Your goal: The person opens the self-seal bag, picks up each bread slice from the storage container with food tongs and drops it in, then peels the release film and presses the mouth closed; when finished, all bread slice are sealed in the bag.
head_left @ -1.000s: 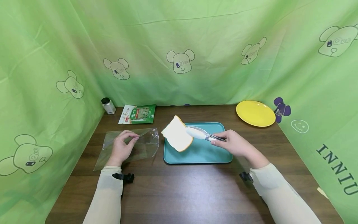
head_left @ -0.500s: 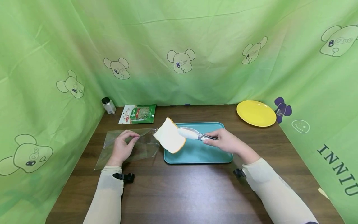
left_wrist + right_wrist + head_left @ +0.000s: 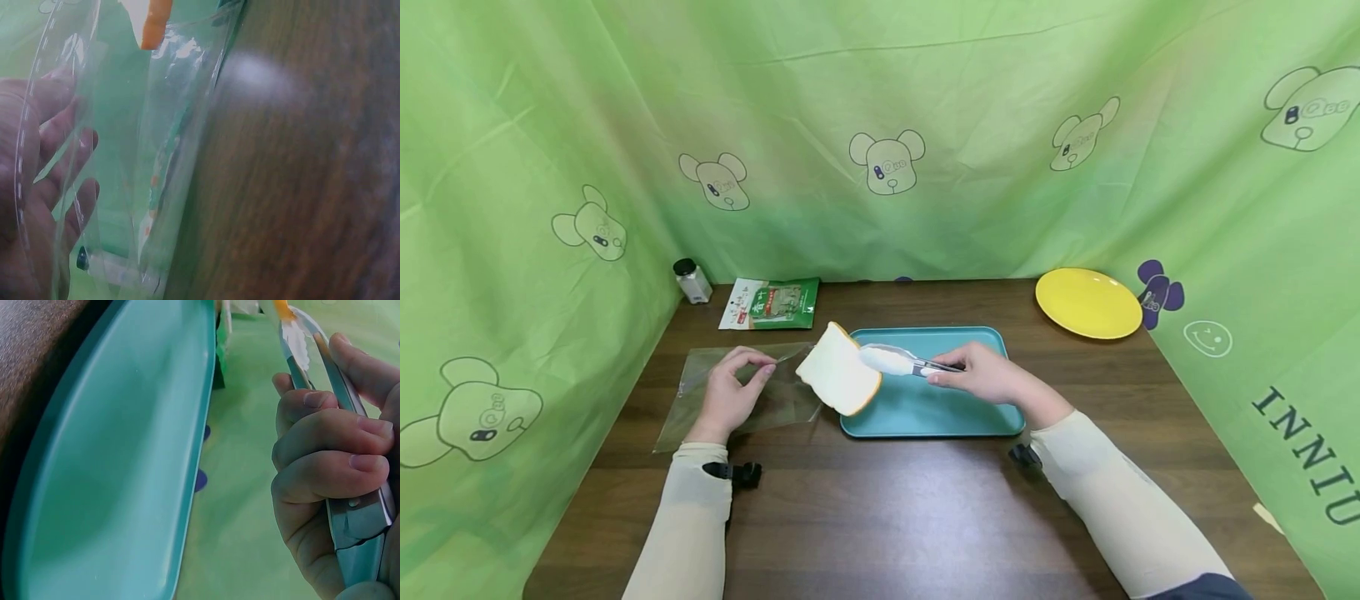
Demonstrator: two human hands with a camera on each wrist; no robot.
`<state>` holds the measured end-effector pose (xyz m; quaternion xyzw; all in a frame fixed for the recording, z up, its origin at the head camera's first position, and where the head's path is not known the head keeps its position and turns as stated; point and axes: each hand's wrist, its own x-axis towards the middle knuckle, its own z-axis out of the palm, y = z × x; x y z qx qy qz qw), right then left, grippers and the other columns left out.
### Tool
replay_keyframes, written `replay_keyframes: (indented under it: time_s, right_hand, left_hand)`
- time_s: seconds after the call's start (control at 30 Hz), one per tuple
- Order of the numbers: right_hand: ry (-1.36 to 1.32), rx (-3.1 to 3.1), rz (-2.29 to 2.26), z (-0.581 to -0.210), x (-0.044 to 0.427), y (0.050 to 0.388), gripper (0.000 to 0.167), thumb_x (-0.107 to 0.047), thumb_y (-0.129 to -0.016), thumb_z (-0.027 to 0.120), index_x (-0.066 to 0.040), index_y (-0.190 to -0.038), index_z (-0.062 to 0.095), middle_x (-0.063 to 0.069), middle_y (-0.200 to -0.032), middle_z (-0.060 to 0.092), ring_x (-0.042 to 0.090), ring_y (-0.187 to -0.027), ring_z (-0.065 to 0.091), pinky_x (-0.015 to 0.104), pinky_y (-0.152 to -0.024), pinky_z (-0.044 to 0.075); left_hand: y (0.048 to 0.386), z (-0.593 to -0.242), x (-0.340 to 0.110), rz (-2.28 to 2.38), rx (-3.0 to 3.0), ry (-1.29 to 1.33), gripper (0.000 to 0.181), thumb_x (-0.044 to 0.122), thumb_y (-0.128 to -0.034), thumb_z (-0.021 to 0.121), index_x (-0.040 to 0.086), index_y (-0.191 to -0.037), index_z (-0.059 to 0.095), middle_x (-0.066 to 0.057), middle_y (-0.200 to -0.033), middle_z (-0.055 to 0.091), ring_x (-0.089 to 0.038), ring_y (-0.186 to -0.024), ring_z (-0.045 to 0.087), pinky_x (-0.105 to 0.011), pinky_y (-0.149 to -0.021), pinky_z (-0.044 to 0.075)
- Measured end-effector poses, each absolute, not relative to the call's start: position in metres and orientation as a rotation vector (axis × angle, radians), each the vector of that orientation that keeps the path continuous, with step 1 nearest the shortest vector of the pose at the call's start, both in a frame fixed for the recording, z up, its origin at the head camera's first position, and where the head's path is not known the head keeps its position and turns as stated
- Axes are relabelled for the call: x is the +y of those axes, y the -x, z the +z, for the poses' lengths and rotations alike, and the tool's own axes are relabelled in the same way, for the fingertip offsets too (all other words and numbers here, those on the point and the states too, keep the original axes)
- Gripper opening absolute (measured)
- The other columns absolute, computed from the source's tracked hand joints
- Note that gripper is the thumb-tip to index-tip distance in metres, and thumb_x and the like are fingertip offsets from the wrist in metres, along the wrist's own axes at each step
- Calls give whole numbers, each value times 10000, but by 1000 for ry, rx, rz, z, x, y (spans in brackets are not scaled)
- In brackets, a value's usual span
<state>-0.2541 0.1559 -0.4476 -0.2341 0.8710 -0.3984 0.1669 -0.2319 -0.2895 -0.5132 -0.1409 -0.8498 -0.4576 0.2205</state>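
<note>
Gripping tongs (image 3: 891, 361) in R hand (image 3: 988, 373), fingers curled round handles. Holding bread slice (image 3: 837, 372) in tips, tilted over L end of blue-green tray (image 3: 943, 408), nr clear bag (image 3: 784, 400); can't tell if touching. Pinching bag edge w/ L hand (image 3: 733, 393), thumb and finger close. Prob. at step of putting bread in bag. Next, prob. need to spread bag mouth, then slide bread in, minding corners vs. thin edge. Most room on near side of counter (image 3: 880, 517); less at back, w/ bay leaf packet (image 3: 771, 304) there.
</note>
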Motion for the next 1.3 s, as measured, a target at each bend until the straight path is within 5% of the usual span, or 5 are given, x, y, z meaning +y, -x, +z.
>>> replay_keyframes:
  time_s: [0.17,0.37,0.6,0.93,1.3]
  right_hand:
    - [679,2439,-1132,-453,150,257,417,-344,-974,775,-98,-1309,746,-64,-667,451,108,-554,274,254,-488,287]
    - [705,2404,-1130,-457,144,258,428,-346,-978,769,-69,-1304,743,-25,-939,720,124,-616,308,273,-523,306]
    - [714,2332,-1185,-463,139,255,374,-309,-976,774,-82,-1273,764,24,-1129,754,123,-711,423,264,-574,360]
    - [727,2214,-1222,-468,134,254,301,-278,-1000,747,-104,-1242,785,-68,-585,394,85,-512,283,239,-463,270]
    - [719,2169,-1196,-471,126,264,360,-310,-1012,730,-68,-1276,759,-70,-551,400,85,-478,320,231,-438,287]
  left_hand:
    - [232,-513,-289,-1288,-2346,391,49,139,-968,782,143,-1017,789,6,-1032,702,-157,-1000,644,-519,-936,484]
    - [234,-515,-288,-1281,-2329,391,53,127,-965,784,138,-1016,793,-2,-1014,708,-159,-979,649,-507,-918,488]
    - [235,-516,-286,-1275,-2286,370,60,99,-966,776,119,-1017,799,-15,-1014,708,-175,-970,646,-435,-917,493]
    - [236,-515,-282,-1260,-2230,339,120,16,-918,804,95,-1009,800,-61,-1041,705,-229,-998,637,-447,-943,480]
    - [226,-501,-270,-1307,-2197,387,77,-89,-909,762,-59,-980,762,-215,-1039,679,-345,-1004,630,-407,-958,479]
